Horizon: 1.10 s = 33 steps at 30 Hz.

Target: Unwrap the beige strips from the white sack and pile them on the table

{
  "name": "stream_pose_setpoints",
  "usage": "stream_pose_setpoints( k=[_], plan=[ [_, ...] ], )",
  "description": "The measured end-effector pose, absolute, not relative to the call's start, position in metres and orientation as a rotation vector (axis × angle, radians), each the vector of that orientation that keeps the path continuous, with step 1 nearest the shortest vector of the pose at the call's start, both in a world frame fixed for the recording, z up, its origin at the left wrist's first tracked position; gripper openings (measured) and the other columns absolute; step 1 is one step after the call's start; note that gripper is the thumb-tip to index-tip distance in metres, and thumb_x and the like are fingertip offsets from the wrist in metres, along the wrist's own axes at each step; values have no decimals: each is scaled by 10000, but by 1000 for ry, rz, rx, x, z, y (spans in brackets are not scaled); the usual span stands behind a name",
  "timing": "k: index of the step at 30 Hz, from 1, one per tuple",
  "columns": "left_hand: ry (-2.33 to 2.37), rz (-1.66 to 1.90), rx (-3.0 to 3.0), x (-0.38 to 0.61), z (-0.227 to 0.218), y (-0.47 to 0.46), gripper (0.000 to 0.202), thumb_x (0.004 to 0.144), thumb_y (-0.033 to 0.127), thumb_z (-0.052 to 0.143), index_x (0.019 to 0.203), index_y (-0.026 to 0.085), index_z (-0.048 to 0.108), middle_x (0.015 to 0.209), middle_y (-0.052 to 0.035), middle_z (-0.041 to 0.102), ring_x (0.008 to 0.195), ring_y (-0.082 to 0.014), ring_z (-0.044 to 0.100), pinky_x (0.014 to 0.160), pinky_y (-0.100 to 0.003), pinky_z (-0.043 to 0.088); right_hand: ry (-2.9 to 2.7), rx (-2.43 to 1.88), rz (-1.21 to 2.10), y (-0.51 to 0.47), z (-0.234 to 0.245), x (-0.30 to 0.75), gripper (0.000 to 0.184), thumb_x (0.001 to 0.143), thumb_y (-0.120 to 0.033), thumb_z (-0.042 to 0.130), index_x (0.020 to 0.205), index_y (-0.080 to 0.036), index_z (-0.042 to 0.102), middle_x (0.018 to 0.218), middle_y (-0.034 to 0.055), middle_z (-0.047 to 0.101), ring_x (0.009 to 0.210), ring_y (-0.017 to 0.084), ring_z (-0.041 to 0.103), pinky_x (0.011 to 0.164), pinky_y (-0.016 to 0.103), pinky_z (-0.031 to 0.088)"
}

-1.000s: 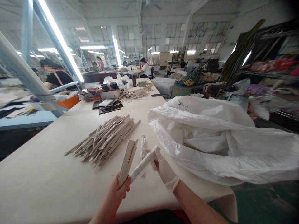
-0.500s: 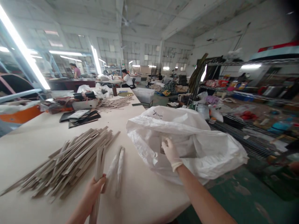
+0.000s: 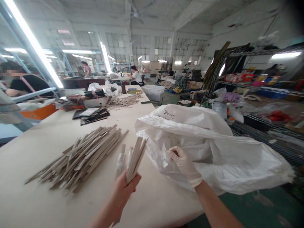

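My left hand (image 3: 127, 186) is bare and closed around a small bundle of flat grey-beige strips (image 3: 136, 158), which tilts up to the right. My right hand (image 3: 184, 163) wears a pale thin glove. Its fingers are pinched at the mouth of a large white sack (image 3: 197, 126) with black handwriting. A thin white piece (image 3: 165, 155) with a small dark mark shows at those fingertips; whether it is paper or plastic I cannot tell. Left of my left hand lies a big pile of similar strips (image 3: 87, 155). Plastic-wrapped strips (image 3: 120, 163) lie just behind that hand.
The pale table (image 3: 47, 205) carries dark flat sheets (image 3: 91, 114) and more thin strips (image 3: 124, 101) farther back. A white bin (image 3: 153, 91) stands beyond. Loaded wire shelves (image 3: 261, 85) line the right side. A person (image 3: 30, 80) is at the left edge; others sit farther off.
My left hand has lifted its strips and moved right toward the sack. My right hand has drawn back from inside the sack, and the thin white piece now shows at its fingers. The view has turned left.
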<state>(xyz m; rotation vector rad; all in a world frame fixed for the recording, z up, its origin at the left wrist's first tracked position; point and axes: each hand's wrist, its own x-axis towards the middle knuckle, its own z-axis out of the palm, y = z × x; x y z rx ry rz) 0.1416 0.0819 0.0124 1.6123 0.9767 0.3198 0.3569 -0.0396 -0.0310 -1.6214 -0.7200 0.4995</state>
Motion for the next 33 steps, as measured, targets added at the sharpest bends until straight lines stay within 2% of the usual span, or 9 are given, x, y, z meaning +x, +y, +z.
stream_pose_setpoints(
  k=[3, 5, 9, 13, 15, 19, 22, 28, 33],
  plan=[
    [852, 228, 1490, 172, 25, 65, 365, 610, 441, 653, 794, 140, 562, 584, 40, 491, 455, -66, 415, 450, -202, 339, -639, -1406, 684, -38, -19, 323, 286, 763, -475, 553, 716, -194, 521, 586, -23, 515, 567, 126, 460, 573, 261, 351],
    [845, 247, 1428, 184, 30, 62, 303, 616, 391, 649, 745, 146, 525, 547, 57, 457, 441, -51, 383, 445, -191, 307, -615, -1349, 788, -35, -15, 305, 291, 739, -474, 582, 710, -191, 519, 581, -23, 529, 554, 119, 457, 557, 258, 341],
    [937, 381, 1482, 188, 30, 70, 209, 612, 275, 625, 691, 162, 468, 505, 83, 406, 440, -43, 357, 454, -180, 294, -533, -1286, 1096, -37, -19, 282, 338, 655, -423, 661, 864, -184, 543, 585, -38, 555, 475, 91, 396, 461, 236, 266],
    [915, 329, 1646, 184, 22, 79, 181, 608, 250, 604, 675, 168, 458, 513, 77, 426, 447, -53, 376, 444, -185, 323, -588, -1169, 1431, -40, -27, 262, 182, 626, -314, 670, 708, -167, 602, 578, -33, 544, 475, 74, 381, 460, 236, 242],
    [897, 262, 1713, 185, 20, 82, 165, 613, 236, 596, 681, 166, 463, 514, 75, 433, 445, -53, 385, 435, -179, 331, -543, -1085, 1500, -37, -31, 255, 184, 612, -320, 679, 658, -162, 598, 543, -40, 523, 452, 65, 360, 454, 238, 221],
    [944, 241, 1788, 172, 20, 88, 201, 723, 345, 521, 782, 169, 446, 563, 62, 493, 387, -45, 393, 382, -172, 320, -383, -986, 1471, -26, -41, 254, 286, 597, -389, 712, 615, -150, 557, 509, -42, 514, 428, 51, 352, 443, 228, 196],
    [1049, 251, 1797, 141, 25, 87, 252, 784, 428, 445, 811, 180, 408, 591, 46, 549, 333, -41, 369, 343, -173, 277, -209, -908, 1454, -18, -48, 261, 354, 567, -424, 743, 586, -150, 520, 499, -45, 512, 425, 46, 384, 438, 210, 223],
    [1190, 198, 1605, 79, 44, 56, 333, 716, 486, 535, 776, 164, 476, 609, 34, 552, 389, -45, 409, 408, -185, 322, -39, -634, 1549, 0, -51, 266, 324, 566, -394, 769, 644, -148, 573, 572, -41, 533, 441, 34, 390, 395, 180, 240],
    [1204, 217, 1474, 69, 50, 37, 410, 723, 572, 483, 797, 169, 451, 598, 23, 576, 343, -35, 374, 364, -181, 235, 42, -480, 1665, 18, -45, 261, 290, 580, -363, 772, 653, -165, 572, 571, -52, 500, 424, 33, 340, 372, 179, 228]
  ],
)
